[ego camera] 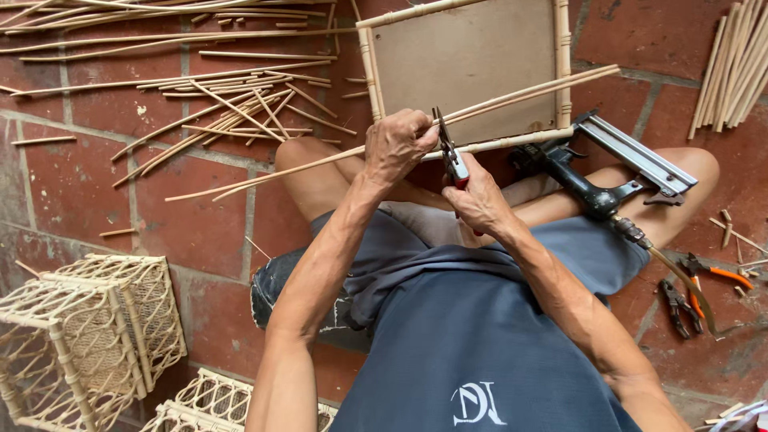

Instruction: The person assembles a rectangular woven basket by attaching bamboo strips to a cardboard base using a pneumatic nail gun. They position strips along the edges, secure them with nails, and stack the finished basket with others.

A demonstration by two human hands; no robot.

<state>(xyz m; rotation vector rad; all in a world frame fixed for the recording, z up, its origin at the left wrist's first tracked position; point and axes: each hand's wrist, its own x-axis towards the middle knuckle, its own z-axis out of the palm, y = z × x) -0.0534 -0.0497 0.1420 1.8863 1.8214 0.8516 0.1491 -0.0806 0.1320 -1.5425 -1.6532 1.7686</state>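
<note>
My left hand (400, 146) grips a pair of long thin rattan sticks (528, 90) that run from lower left to upper right across my lap. My right hand (478, 202) holds red-handled cutters (450, 154), whose dark jaws sit against the sticks just right of my left hand. Beyond my knees lies a rectangular frame (468, 60) of rattan poles around a flat brown board. A black pneumatic nail gun (596, 172) rests on my right thigh, its hose trailing off to the right.
Loose rattan sticks (232, 108) are scattered over the red brick floor at upper left, and a bundle (732, 68) lies at upper right. Woven rattan baskets (88, 336) stand at lower left. Orange-handled pliers (696, 292) lie on the floor at right.
</note>
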